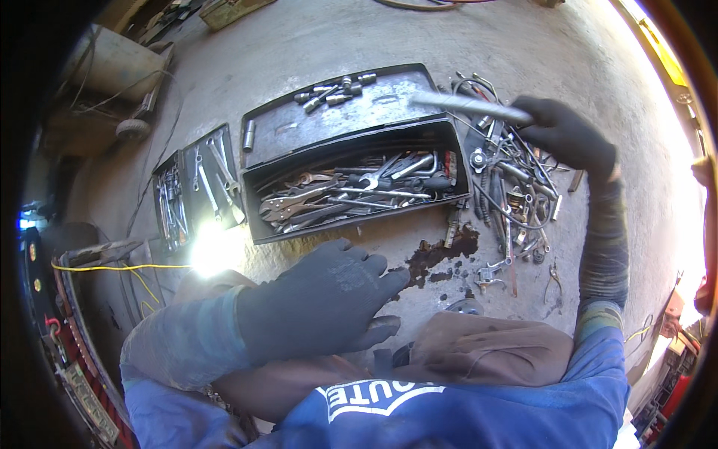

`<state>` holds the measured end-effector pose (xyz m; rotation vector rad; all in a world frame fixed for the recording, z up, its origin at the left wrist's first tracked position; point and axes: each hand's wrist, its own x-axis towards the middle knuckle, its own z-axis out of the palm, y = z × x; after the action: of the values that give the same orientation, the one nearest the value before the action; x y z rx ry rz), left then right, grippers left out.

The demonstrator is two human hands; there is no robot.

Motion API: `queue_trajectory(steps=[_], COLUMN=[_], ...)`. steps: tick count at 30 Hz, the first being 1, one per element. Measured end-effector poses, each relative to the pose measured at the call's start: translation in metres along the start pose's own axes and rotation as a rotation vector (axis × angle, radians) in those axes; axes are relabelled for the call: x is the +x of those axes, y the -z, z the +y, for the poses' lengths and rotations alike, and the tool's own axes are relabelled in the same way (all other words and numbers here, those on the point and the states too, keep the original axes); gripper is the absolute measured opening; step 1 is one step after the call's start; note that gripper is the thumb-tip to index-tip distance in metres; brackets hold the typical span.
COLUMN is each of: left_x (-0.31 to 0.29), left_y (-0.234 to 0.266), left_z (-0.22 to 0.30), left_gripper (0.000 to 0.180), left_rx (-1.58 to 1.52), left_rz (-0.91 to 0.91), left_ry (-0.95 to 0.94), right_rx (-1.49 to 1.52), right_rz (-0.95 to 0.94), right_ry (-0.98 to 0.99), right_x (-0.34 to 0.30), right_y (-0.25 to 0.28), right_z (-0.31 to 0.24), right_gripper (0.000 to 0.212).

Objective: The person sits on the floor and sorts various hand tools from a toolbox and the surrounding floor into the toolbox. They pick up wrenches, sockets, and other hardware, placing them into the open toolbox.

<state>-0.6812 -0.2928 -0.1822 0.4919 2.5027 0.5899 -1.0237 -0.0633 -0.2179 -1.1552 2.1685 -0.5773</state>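
Note:
My right hand, in a dark glove, is closed on the end of a long silver metal bar. Motion blurs the bar, so its exact kind is unclear. It points left over the raised lid of a black toolbox. Wrenches, locking pliers and other hand tools fill the box. My left hand, also gloved, hovers over my lap with fingers loosely apart and nothing visible in it. Several sockets lie on the lid, and one socket sits at its left edge.
Right of the toolbox, loose tools and cables lie heaped on the concrete floor. Pliers and a dark oily stain are nearer me. To the left are a wrench case, a bright lamp and its yellow cord.

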Motion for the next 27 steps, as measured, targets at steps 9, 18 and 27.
queue_trajectory(steps=[9, 18, 27], left_x=[-0.001, -0.008, -0.005], left_y=[0.000, -0.016, 0.004], left_z=[0.008, 0.003, 0.003], left_gripper=[0.061, 0.065, 0.068], left_rx=[0.005, -0.009, -0.031], left_rz=[-0.005, 0.185, 0.055], left_ry=[0.025, -0.076, -0.020], right_rx=[-0.553, -0.489, -0.381], right_rz=[0.235, 0.203, 0.212], right_ry=[0.428, 0.589, 0.609], right_x=[0.117, 0.172, 0.191], right_y=[-0.208, -0.268, -0.306], right_z=[-0.040, -0.065, -0.121], right_gripper=[0.022, 0.014, 0.015])
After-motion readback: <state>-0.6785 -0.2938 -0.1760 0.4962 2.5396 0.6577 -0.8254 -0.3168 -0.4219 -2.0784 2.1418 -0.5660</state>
